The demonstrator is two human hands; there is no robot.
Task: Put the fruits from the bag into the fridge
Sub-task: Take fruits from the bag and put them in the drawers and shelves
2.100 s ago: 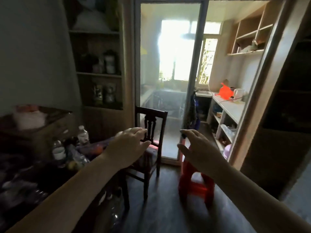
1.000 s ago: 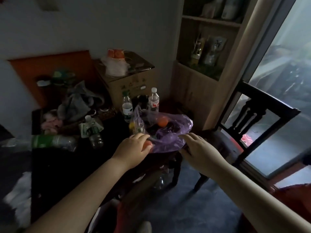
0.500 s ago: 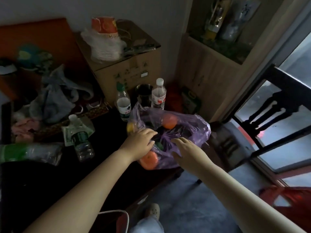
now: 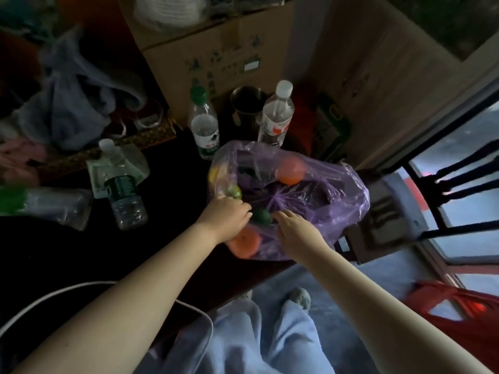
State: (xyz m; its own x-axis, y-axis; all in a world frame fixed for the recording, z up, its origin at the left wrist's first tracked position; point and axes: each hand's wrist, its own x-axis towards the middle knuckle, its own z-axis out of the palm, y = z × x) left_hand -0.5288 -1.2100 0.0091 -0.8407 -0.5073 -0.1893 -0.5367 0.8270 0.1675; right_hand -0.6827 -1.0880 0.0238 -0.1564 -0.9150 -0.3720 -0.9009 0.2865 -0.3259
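A purple plastic bag (image 4: 337, 201) lies on the near right corner of a dark table (image 4: 81, 252). Fruit shows through it: an orange one (image 4: 291, 171) at the back, another orange one (image 4: 244, 242) at the front, a dark green one (image 4: 261, 217) in the middle, a yellow-green one (image 4: 234, 191) at the left. My left hand (image 4: 224, 218) rests on the bag's left front edge, fingers curled at the plastic. My right hand (image 4: 294, 229) lies on the bag beside the dark green fruit, fingers apart. No fridge is in view.
Behind the bag stand two water bottles (image 4: 204, 125) (image 4: 275, 117), a metal cup (image 4: 247, 102) and a cardboard box (image 4: 216, 49). Another bottle (image 4: 121, 190) and clutter lie at left. A dark wooden chair (image 4: 432, 201) stands right, a red stool (image 4: 459, 314) at lower right.
I turned from the doorway to the table and leaned over the bag. Both hands came down onto the purple bag and have closed in towards the dark green fruit.
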